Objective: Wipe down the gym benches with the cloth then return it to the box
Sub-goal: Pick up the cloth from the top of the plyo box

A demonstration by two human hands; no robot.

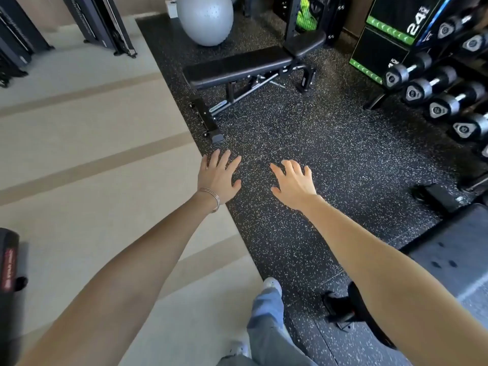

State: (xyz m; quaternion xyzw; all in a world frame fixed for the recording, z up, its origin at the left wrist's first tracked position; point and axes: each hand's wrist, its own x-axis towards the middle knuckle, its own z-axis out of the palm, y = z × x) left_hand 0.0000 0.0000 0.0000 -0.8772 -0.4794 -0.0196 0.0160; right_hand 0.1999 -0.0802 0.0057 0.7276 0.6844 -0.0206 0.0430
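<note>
Over speckled black rubber flooring (330, 154), both arms stretched forward, palms down. Left hand (217, 178) spread wide and empty, thin bangles (212, 198) at the wrist, hovering just at the seam between rubber and pale carpet (79, 143). Right hand (293, 184) likewise splayed wide, holding nothing, just beside the left and apart from it.

Beyond the hands, a black padded gym bench (245, 66) on the rubber, well apart from the fingertips; long axis running from lower left to upper right, backrest flat, seat pad at the far right end, wheeled foot (208, 122) nearest the hands. Behind it a grey exercise ball (204, 18) and a black rack upright (294, 18). Right side lined with a rack of black dumbbells (433, 88), with green-trimmed black plyo boxes (390, 30) behind. Near right, partly cut off, another padded black surface (454, 249), likely a second bench, with a black frame piece (343, 310) below the right forearm. Far left, dark machine frames (103, 25) on the carpet; bottom left edge, a black roll with red lettering (8, 265), too blurred to read.

No cloth or box visible anywhere in view. Below, a leg in blue jeans (264, 315) and white shoes (272, 283) straddling the carpet edge. Carpet crossed by tan stripes.
</note>
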